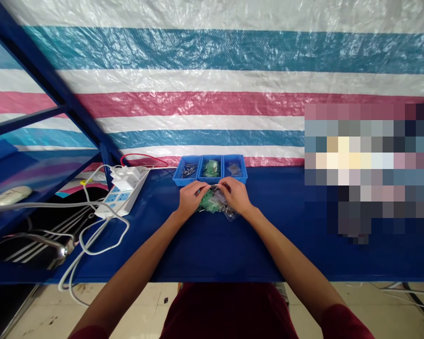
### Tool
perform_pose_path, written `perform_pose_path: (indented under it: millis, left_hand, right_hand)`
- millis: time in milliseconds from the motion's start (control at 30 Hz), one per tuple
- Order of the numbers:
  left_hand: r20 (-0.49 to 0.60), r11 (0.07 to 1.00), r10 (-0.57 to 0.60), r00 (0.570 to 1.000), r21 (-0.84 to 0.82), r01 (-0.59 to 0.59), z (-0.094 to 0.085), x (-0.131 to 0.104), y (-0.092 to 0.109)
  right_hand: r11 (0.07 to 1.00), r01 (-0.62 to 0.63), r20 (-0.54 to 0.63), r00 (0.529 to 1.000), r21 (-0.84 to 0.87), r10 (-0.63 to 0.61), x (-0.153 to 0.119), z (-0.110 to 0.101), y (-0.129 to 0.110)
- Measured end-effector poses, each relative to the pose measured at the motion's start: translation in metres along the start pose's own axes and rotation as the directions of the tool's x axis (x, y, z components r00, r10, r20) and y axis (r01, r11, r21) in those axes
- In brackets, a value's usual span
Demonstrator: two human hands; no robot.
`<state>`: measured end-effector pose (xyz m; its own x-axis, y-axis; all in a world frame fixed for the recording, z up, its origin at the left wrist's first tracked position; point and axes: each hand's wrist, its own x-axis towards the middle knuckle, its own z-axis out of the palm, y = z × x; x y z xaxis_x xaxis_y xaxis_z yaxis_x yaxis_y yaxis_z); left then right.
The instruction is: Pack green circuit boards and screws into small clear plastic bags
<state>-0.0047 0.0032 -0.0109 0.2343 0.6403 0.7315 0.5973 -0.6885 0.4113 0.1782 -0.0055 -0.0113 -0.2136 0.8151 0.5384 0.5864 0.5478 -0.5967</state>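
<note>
My left hand (190, 198) and my right hand (237, 195) meet over a small pile in front of the tray. Both are closed, thumb against fingers, on a small dark metal piece (214, 187) between their fingertips; its kind is too small to tell. Beneath them lie a green plastic bag (211, 202) and a clear plastic bag (229, 213) with dark pieces in or under it. Just behind stands a blue tray (245, 178) in three compartments: thin metal pieces (188, 171) at left, green bags (211, 168) in the middle, clear bags (233, 168) at right.
On the blue table (219, 254), a white power strip (127, 193) with plugged-in adapters and looping white cables (122, 241) lies at left. A white mouse (12, 196) rests on the blue shelf. A striped plastic sheet (198, 103) hangs behind. The right side is pixelated.
</note>
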Motion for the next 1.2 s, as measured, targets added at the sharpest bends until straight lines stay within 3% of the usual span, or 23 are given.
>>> perform_pose_path:
  millis: [233,467,800,967,1100,1200]
  left_hand:
    - [-0.024,1.0,-0.01,1.0,-0.009,0.01,0.003,-0.002,0.006]
    - [-0.05,1.0,0.01,0.999,0.028,-0.008,0.003,-0.003,0.011]
    - [-0.044,0.993,-0.086,0.995,-0.081,0.082,0.002,-0.003,0.009]
    - [0.041,0.961,-0.184,0.982,-0.203,0.188,0.002,0.0,0.008]
    - [0.217,0.842,-0.283,0.934,-0.41,0.35,0.002,0.004,0.01]
    - [0.292,0.77,-0.295,0.91,-0.491,0.407,-0.001,0.007,0.011]
  right_hand:
    - [0.996,-0.082,0.04,0.996,-0.033,0.083,-0.008,0.002,-0.002]
    - [0.994,-0.103,0.005,0.995,-0.022,0.103,-0.009,0.003,0.0]
    - [0.994,-0.091,-0.047,0.994,0.052,0.094,-0.01,0.003,-0.009]
    - [0.978,-0.131,-0.03,0.99,0.16,0.137,-0.008,0.003,-0.009]
    - [0.957,-0.146,-0.021,0.988,0.249,0.156,-0.008,0.003,-0.006]
    - [0.945,-0.152,0.003,0.987,0.291,0.158,-0.009,0.003,-0.006]
